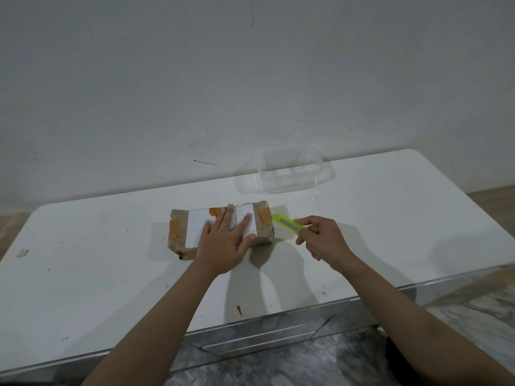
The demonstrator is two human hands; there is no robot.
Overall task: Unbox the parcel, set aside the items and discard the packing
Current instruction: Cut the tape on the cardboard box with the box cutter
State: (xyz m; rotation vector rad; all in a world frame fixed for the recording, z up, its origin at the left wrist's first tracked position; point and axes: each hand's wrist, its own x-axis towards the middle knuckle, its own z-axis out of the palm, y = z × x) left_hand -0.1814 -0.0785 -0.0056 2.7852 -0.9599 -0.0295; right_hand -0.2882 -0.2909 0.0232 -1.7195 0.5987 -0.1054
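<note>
White table (83, 274) held everything. Clear plastic tub (287, 174) sat at 12 o'clock, well apart from parcel. Brown paper-wrapped parcel (217, 229) lay mid-table, white label on top, orange tape at ends; wrap looked crumpled, so likely light, soft-skinned, prone to slide. Left hand (225, 240) pressed flat on top, fingers spread: sensible hold. Right hand (320, 240) at parcel's 3 o'clock pinched yellow-green utility knife (287, 224), tip near parcel's taped end. Cut shallow; contents unknown.
</note>
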